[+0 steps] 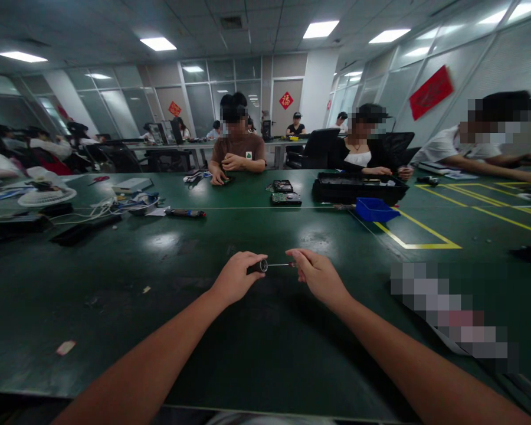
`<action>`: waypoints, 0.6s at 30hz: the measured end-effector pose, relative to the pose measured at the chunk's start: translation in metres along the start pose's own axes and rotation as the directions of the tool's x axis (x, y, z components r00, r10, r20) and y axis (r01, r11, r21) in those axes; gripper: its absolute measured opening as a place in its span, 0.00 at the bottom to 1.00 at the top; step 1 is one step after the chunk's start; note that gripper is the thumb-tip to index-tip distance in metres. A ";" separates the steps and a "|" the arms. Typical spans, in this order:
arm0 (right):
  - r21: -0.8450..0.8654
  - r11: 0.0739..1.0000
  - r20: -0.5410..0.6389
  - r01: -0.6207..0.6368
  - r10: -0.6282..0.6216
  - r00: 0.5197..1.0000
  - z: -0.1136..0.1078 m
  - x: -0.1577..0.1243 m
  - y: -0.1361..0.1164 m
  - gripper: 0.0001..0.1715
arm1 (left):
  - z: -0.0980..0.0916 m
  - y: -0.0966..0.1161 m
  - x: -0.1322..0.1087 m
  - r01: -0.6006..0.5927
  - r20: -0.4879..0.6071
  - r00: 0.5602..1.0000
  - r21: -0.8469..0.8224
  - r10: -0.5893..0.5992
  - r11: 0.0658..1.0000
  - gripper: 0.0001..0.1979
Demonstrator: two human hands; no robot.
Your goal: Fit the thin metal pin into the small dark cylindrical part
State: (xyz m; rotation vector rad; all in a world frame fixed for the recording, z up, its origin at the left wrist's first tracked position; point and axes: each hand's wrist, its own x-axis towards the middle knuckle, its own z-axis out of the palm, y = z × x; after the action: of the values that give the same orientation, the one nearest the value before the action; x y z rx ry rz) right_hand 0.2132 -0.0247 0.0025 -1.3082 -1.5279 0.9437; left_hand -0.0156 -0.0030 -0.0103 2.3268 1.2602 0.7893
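Both my hands are held out over the dark green table [168, 330]. My left hand [236, 277] is closed round the dark handle of a small screwdriver [265, 265], whose thin metal shaft points to the right. My right hand [318, 276] pinches the tip end of that shaft between its fingers. The tool lies level between the two hands, just above the table top.
A blue bin [374, 209] and a black tray [358, 188] stand further back, with circuit boards [285, 198], another screwdriver [186, 213] and cables [110, 206] at the left. Yellow tape lines [425, 245] mark the right side. Other people sit across the table.
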 end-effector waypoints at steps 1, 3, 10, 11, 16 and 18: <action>0.007 1.000 -0.005 0.004 -0.004 1.000 0.000 0.000 0.000 0.23 | 0.000 0.000 0.000 -0.003 0.005 1.000 0.002 0.003 1.000 0.22; 0.004 0.999 -0.010 0.032 -0.032 0.999 -0.001 0.000 0.000 0.21 | 0.000 0.001 0.000 -0.004 0.006 1.000 -0.002 0.004 1.000 0.22; 0.054 0.997 0.098 0.057 -0.062 0.993 -0.001 0.000 0.002 0.16 | -0.002 -0.001 0.000 0.016 0.000 1.000 -0.005 -0.016 1.000 0.21; 0.056 0.998 0.100 0.042 -0.048 0.994 -0.001 0.000 0.002 0.19 | -0.002 -0.001 0.000 0.014 0.004 1.000 -0.004 -0.014 1.000 0.21; 0.007 0.999 0.041 0.038 -0.038 0.998 0.000 -0.001 0.001 0.19 | -0.001 0.002 0.000 0.011 0.008 1.000 -0.002 -0.011 1.000 0.22; 0.007 0.998 0.006 0.056 -0.056 0.998 -0.001 -0.001 0.000 0.15 | -0.001 0.002 0.000 0.017 0.006 1.000 -0.002 -0.017 1.000 0.21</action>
State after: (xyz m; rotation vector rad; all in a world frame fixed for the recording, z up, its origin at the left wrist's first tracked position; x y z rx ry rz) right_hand 0.2139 -0.0259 0.0028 -1.2526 -1.5570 0.9170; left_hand -0.0150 -0.0042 -0.0080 2.3114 1.2747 0.7775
